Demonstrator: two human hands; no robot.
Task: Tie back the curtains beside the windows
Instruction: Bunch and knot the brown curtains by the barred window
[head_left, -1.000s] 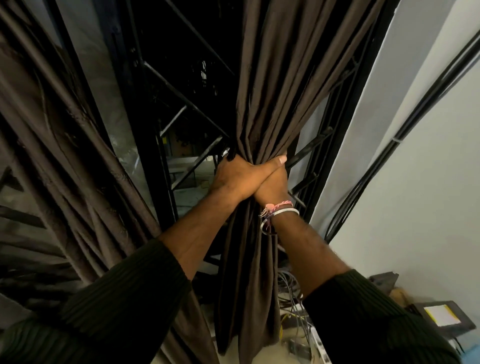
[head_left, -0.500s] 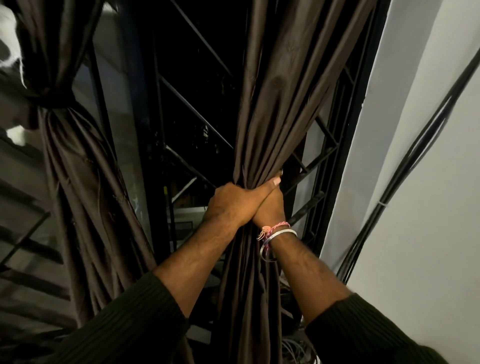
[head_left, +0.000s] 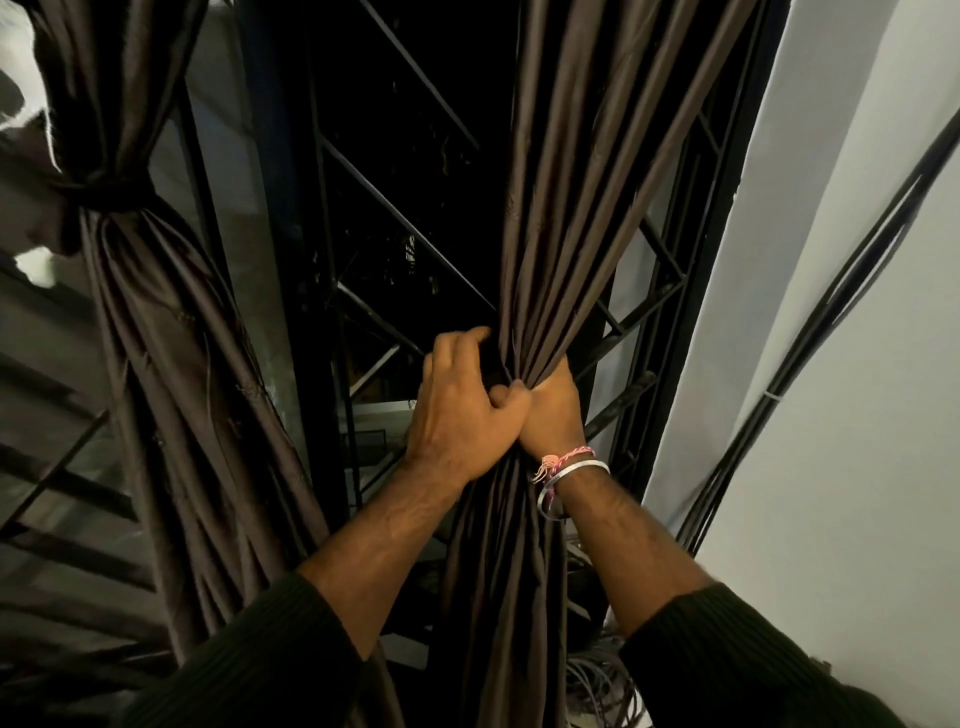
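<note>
Two dark brown pleated fabric curtains are hanging at the black-barred window (head_left: 415, 223). The left curtain (head_left: 171, 338) is hanging already knotted. The right hand (head_left: 553, 410) is gripping the bunched right curtain (head_left: 576, 208); the left hand (head_left: 462, 410) is curling around its far side.

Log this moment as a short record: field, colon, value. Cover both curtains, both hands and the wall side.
left curtain: gathered and knotted at its upper part
right curtain: bunched, no tie visible
right hand: grips the bunch
left hand: on the bunch's left side, fingers curled behind the folds
right wrist: thread band and metal bangle
wall side: black cables run down the white wall
</note>
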